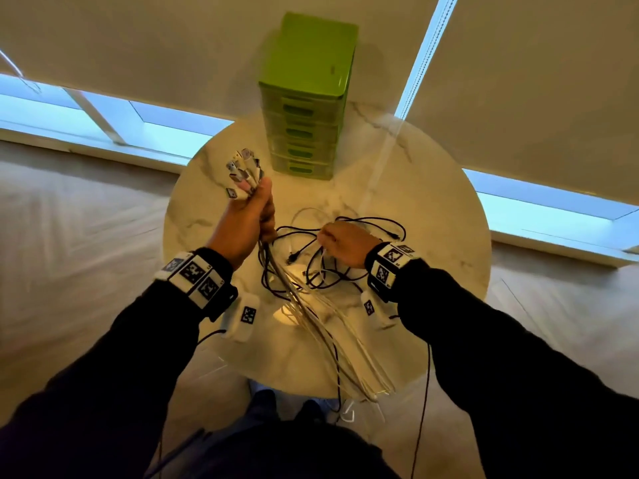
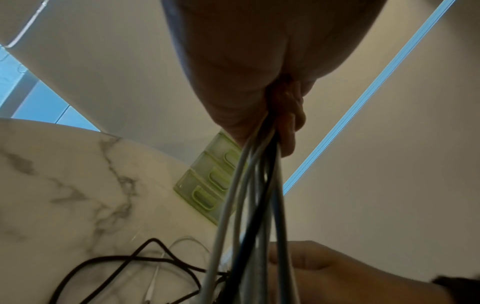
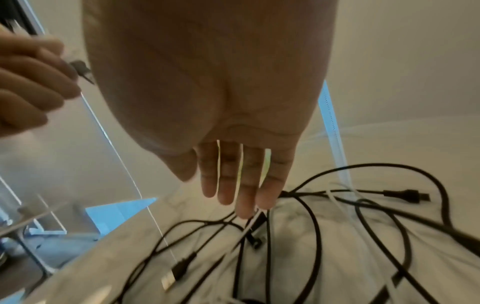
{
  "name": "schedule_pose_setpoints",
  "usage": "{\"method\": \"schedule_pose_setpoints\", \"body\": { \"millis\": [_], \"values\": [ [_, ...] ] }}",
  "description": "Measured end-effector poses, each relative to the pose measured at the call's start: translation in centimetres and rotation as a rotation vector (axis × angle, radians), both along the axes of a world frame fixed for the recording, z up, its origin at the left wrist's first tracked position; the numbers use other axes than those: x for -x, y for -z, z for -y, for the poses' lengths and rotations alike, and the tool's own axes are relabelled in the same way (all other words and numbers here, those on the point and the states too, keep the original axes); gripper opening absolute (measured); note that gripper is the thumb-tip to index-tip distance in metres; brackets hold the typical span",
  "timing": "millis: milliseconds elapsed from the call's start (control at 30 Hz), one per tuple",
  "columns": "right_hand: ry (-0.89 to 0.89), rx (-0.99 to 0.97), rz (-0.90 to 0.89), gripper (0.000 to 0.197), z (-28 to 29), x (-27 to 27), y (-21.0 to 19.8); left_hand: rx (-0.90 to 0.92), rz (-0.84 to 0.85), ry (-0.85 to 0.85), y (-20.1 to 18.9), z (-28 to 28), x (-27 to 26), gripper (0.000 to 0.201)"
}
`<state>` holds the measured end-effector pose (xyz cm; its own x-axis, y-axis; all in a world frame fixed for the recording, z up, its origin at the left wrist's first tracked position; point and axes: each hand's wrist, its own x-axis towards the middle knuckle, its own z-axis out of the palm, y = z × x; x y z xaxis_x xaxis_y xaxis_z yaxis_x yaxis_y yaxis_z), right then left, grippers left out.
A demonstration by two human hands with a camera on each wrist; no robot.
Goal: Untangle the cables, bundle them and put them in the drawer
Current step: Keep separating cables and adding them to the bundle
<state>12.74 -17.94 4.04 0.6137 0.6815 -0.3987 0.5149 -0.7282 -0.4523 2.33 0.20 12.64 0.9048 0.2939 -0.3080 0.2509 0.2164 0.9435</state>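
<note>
A: White cables (image 1: 311,312), a whole sheaf of them, sit clamped in the left hand (image 1: 247,219), whose fingers curl tight around the strands. Their plug ends (image 1: 242,169) fan out above the fist, and the long tails trail down from under it, across the marble table (image 1: 432,209) and past its near edge.

B: And in the left wrist view?

A: The same fist (image 2: 259,86) from below, with pale and dark strands (image 2: 249,205) running out of the closed fingers toward the camera.

B: What about the right hand (image 1: 342,245)?

A: It is just to the right of the fist and lower, down over the black cables (image 1: 345,271) that lie looped and tangled on the tabletop. In the right wrist view its fingers (image 3: 233,181) are straight and close together, the tips reaching down to the tangle (image 3: 324,226). The fingertips seem to meet a thin pale strand there, but I cannot tell whether anything is pinched.

B: So it is loose, not gripping?

A: Outstretched fingers, nothing wrapped in them that I can see.

B: Where is the drawer?

A: The green drawer unit (image 1: 306,108) stands upright on the table beyond both hands, just behind the raised plug ends. Its drawers (image 1: 301,133) are all pushed in. From the left wrist, its lower drawer fronts (image 2: 207,185) show behind the held strands.
</note>
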Motion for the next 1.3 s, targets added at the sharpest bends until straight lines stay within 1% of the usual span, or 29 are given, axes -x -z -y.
{"method": "schedule_pose_setpoints", "body": {
  "millis": [33, 67, 167, 200, 267, 367, 500, 567, 600, 667, 700, 733, 767, 800, 833, 900, 1000, 1100, 1167, 1233, 1300],
  "values": [
    [-0.061, 0.044, 0.037, 0.037, -0.6, -0.3, 1.0, 0.003, -0.011, -0.001, 0.3, -0.1, 0.1, 0.041],
    [-0.091, 0.083, 0.051, 0.035, -0.9, -0.4, 1.9, 0.009, -0.021, 0.004, 0.4, -0.1, 0.2, 0.041],
    [-0.2, 0.167, 0.131, 0.043, -2.0, -0.4, 4.0, 0.024, -0.053, 0.003, 1.2, -0.6, 0.3, 0.039],
    [-0.242, 0.197, 0.172, 0.042, -2.3, -0.4, 4.5, 0.026, -0.064, -0.002, 1.6, -0.9, 0.4, 0.039],
    [-0.269, 0.247, 0.245, 0.04, -2.7, -0.5, 4.8, 0.034, -0.077, 0.002, 2.2, -1.2, 0.5, 0.039],
    [-0.233, 0.273, 0.357, 0.041, -2.9, -0.5, 5.2, 0.036, -0.1, 0.01, 3.2, -1.4, 0.7, 0.041],
    [-0.233, 0.27, 0.413, 0.042, -2.7, -0.8, 5.6, 0.031, -0.128, 0.017, 4.3, -1.8, 0.8, 0.041],
    [-0.213, 0.233, 0.48, 0.037, -2.4, -1.2, 5.3, 0.024, -0.135, 0.029, 4.8, -1.9, 0.7, 0.042],
    [-0.174, 0.189, 0.521, 0.031, -2.3, -1.5, 4.9, 0.018, -0.135, 0.036, 5.0, -2.0, 0.6, 0.04],
    [-0.007, 0.036, 0.551, 0.021, -2.2, -2.5, 3.4, -0.036, -0.125, 0.053, 5.3, -2.0, 0.4, 0.033],
    [0.117, -0.073, 0.51, 0.021, -2.1, -3.1, 2.3, -0.063, -0.119, 0.055, 5.5, -1.8, 0.3, 0.027],
    [0.249, -0.198, 0.42, 0.021, -2.1, -3.5, 1.1, -0.066, -0.109, 0.047, 5.8, -1.8, 0.1, 0.02],
    [0.369, -0.339, 0.306, 0.022, -2.1, -3.6, -0.1, -0.045, -0.096, 0.039, 6.1, -1.7, 0.0, 0.019],
    [0.464, -0.482, 0.21, 0.021, -2.1, -3.5, -1.3, -0.015, -0.082, 0.032, 6.2, -1.5, -0.2, 0.025],
    [0.519, -0.591, 0.155, 0.019, -2.3, -2.9, -2.5, 0.018, -0.071, 0.022, 6.2, -1.4, -0.4, 0.032],
    [0.531, -0.707, 0.093, 0.018, -2.8, -0.8, -4.3, 0.101, -0.045, 0.005, 6.0, -0.9, -0.8, 0.04],
    [0.495, -0.752, -0.008, 0.016, -3.8, 3.4, -5.0, 0.194, -0.002, 0.002, 5.3, 0.0, -1.2, 0.044],
    [0.478, -0.754, -0.065, 0.015, -4.7, 6.6, -4.4, 0.157, 0.007, 0.08, 4.6, 0.8, -1.2, 0.058],
    [0.483, -0.76, -0.047, 0.016, -4.8, 7.8, -4.3, 0.145, -0.003, 0.091, 4.0, 1.1, -0.9, 0.051],
    [0.456, -0.756, -0.024, 0.01, -4.8, 8.3, -4.8, 0.144, -0.023, 0.062, 3.7, 1.2, -0.6, 0.044],
    [0.412, -0.722, -0.021, 0.008, -4.6, 8.4, -5.4, 0.113, -0.051, 0.03, 3.3, 1.2, -0.1, 0.044]
  ]
}}
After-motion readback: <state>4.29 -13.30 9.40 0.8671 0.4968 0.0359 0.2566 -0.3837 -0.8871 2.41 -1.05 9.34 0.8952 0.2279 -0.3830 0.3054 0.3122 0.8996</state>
